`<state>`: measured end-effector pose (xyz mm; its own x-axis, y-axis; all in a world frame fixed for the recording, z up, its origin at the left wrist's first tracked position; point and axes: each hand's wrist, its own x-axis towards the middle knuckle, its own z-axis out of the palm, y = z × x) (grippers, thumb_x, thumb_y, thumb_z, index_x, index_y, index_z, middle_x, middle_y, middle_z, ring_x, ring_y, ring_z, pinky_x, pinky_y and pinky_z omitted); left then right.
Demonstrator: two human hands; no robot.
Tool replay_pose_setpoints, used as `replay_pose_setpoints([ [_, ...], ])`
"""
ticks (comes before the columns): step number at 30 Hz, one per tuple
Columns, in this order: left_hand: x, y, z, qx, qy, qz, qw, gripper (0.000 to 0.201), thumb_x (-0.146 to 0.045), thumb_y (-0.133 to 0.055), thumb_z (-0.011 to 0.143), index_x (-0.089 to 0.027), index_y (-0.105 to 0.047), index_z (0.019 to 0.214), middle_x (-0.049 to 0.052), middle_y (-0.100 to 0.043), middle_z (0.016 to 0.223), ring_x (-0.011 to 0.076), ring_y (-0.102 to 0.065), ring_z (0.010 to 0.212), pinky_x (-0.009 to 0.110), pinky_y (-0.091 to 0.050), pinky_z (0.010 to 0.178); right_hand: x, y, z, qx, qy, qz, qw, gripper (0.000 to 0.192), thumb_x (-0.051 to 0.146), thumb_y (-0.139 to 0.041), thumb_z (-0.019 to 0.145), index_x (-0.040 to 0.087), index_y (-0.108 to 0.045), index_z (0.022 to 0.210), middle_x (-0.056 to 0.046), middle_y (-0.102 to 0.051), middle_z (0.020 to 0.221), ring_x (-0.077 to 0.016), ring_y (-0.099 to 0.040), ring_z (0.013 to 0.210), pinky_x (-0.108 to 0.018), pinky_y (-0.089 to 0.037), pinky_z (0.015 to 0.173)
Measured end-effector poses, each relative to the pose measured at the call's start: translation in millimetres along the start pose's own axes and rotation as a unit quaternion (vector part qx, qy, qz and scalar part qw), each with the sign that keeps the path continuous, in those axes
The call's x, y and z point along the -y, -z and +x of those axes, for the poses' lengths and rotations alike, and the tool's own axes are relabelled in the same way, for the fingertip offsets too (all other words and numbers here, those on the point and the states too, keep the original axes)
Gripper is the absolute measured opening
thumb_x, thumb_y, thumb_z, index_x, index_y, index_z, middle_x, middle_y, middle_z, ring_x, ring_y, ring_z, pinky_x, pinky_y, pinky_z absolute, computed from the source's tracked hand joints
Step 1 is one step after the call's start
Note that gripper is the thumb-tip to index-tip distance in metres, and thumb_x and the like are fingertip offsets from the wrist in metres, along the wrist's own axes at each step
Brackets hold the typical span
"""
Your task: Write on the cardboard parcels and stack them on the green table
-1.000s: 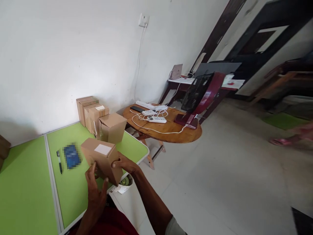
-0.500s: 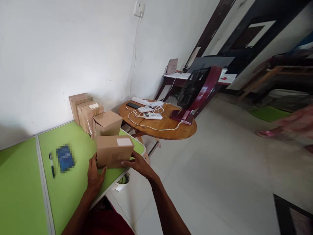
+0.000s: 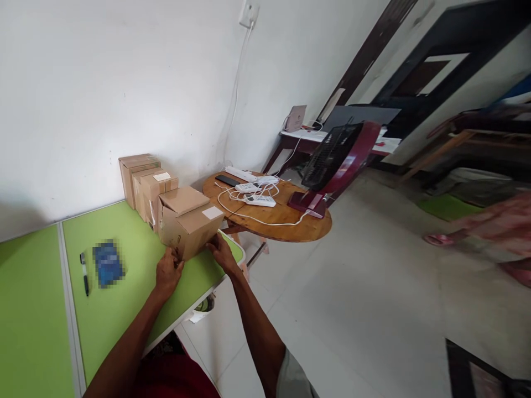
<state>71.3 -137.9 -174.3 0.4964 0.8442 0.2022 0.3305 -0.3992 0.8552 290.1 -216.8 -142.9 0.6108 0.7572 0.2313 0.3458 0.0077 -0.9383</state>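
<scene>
A cardboard box (image 3: 194,235) with a white label on top stands at the front of a row of boxes on the green table (image 3: 124,320). It touches or nearly touches the box behind it (image 3: 185,199). My left hand (image 3: 168,273) grips its lower left corner, fingers bent. At the lower right end, my right hand (image 3: 222,253) holds the same box, its fingertips partly hidden. Farther back in the row are a labelled box (image 3: 155,193) and a taped box (image 3: 139,160) near the wall.
A marker pen (image 3: 84,275) and a blurred blue item (image 3: 108,263) lie left of my hands. Beyond the table's right end, a round wooden table (image 3: 290,229) bears white power strips (image 3: 259,199), cables and a fan (image 3: 340,160). A person's foot (image 3: 440,239) shows at right.
Both hands have pushed the front box away from me, up against the box behind it. My right hand has shifted left and forward with it. The view has tilted slightly.
</scene>
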Motion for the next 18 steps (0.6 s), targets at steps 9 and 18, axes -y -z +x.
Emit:
replay_pose_setpoints([
  [9, 5.2, 63.4, -45.2, -0.122, 0.042, -0.056, 0.99, 0.031, -0.035, -0.091, 0.089, -0.022, -0.075, 0.113, 0.004, -0.077, 0.097, 0.0162, -0.071, 0.074, 0.031, -0.062, 0.069, -1.3, -18.9, -82.1, -0.192, -0.051, -0.077, 0.977, 0.062, 0.062, -0.067, 0.085, 0.018, -0.06, 0.128, -0.019, -0.069, 0.117, -0.034, -0.068, 0.101, -0.052, -0.057, 0.09],
  [18, 40.0, 400.1, -105.4, -0.601, 0.099, 0.053, 0.791, 0.084, -0.047, -0.096, 0.08, -0.02, -0.047, 0.142, 0.019, -0.046, 0.157, 0.0401, -0.046, 0.151, 0.055, -0.047, 0.123, 64.4, -176.7, -187.5, 0.109, 0.194, 0.036, 0.974, 0.015, 0.035, -0.057, 0.109, 0.027, -0.07, 0.106, -0.008, -0.074, 0.093, -0.0257, -0.071, 0.078, -0.036, -0.058, 0.07],
])
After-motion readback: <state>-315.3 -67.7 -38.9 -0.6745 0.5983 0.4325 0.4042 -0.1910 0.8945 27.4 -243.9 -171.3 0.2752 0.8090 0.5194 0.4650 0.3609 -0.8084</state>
